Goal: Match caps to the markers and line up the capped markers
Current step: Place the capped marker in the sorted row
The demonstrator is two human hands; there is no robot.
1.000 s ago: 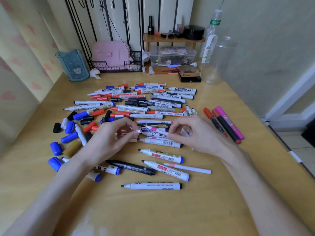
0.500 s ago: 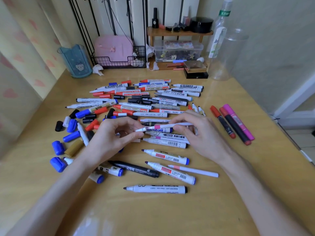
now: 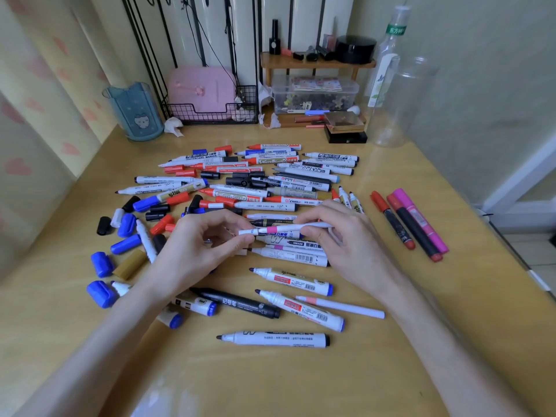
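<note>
A thin white marker with a pink band is held level above the pile, between both hands. My left hand pinches its small white cap at the left end. My right hand grips the barrel from the right. Below them lies a heap of uncapped markers in white, black and red. Loose blue caps, along with red and black ones, lie scattered at the left. Three capped markers, two red and one pink, lie side by side at the right.
Several uncapped markers lie near the front, one white-barrelled marker closest to me. At the back stand a teal cup, a wire basket with a pink case, a clear box, a wooden shelf and two clear bottles.
My right hand lifted the thin pink-banded marker out of the pile, and my left hand brought the small white cap to its tip. The cap now sits on the marker's left end.
</note>
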